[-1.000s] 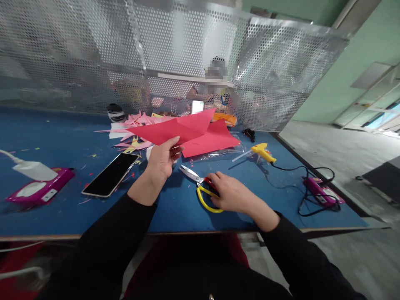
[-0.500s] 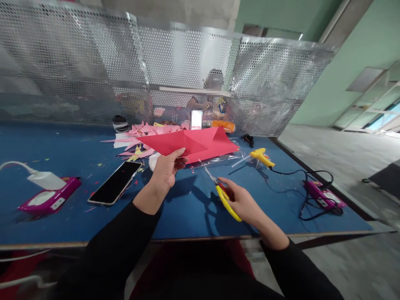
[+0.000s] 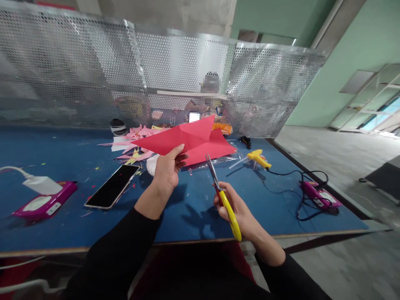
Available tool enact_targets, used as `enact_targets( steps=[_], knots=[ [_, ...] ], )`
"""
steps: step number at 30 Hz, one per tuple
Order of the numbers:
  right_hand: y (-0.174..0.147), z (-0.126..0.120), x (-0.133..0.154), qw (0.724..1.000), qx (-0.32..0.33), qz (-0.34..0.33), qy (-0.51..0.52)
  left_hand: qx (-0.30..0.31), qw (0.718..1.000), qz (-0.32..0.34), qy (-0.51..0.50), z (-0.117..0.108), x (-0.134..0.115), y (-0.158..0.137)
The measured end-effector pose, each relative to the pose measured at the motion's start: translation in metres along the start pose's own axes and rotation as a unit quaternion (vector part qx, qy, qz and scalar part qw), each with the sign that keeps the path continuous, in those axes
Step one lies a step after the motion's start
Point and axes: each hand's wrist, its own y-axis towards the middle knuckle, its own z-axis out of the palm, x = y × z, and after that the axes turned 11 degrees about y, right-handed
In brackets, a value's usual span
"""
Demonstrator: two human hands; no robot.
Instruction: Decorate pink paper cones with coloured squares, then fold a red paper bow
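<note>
Pinched between the thumb and fingers of my left hand (image 3: pixel 168 171) is a folded sheet of red paper (image 3: pixel 193 143), raised over the table. One corner of the paper stands up as a pointed flap. In my right hand (image 3: pixel 239 208) is a pair of scissors (image 3: pixel 227 206) with yellow and red handles. Their blades point up and away, with the tips just in front of the paper's lower edge; whether they touch it I cannot tell. Behind the paper lie pink paper cut-outs (image 3: pixel 139 132), partly covered by it.
On the blue table (image 3: pixel 187 216) lie a phone (image 3: pixel 112 186), a purple power strip (image 3: pixel 46 204) with a white plug, a yellow glue gun (image 3: pixel 258 158) and a second purple power strip (image 3: pixel 320 195). A perforated metal screen (image 3: pixel 184 58) stands behind; a person (image 3: pixel 211 89) is beyond it.
A flap of the red paper has risen to a point. The scissors have turned more upright, with their blades now plainly seen, and my right hand has turned and shifted slightly nearer.
</note>
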Motion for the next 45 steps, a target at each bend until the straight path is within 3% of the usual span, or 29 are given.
enact_targets(
  steps=[16, 25, 45],
  knots=[
    [-0.005, 0.019, 0.000, 1.000, -0.010, 0.018, -0.021, 0.015, 0.999, -0.030, 0.012, 0.000, 0.014, -0.030],
    [-0.014, 0.020, -0.003, 1.000, -0.004, -0.003, 0.004, 0.027, 0.999, 0.008, 0.037, -0.006, 0.026, -0.045],
    [-0.016, 0.025, -0.011, 0.999, -0.013, 0.024, 0.042, 0.018, 0.998, 0.023, 0.053, -0.002, 0.037, -0.051]
  ],
)
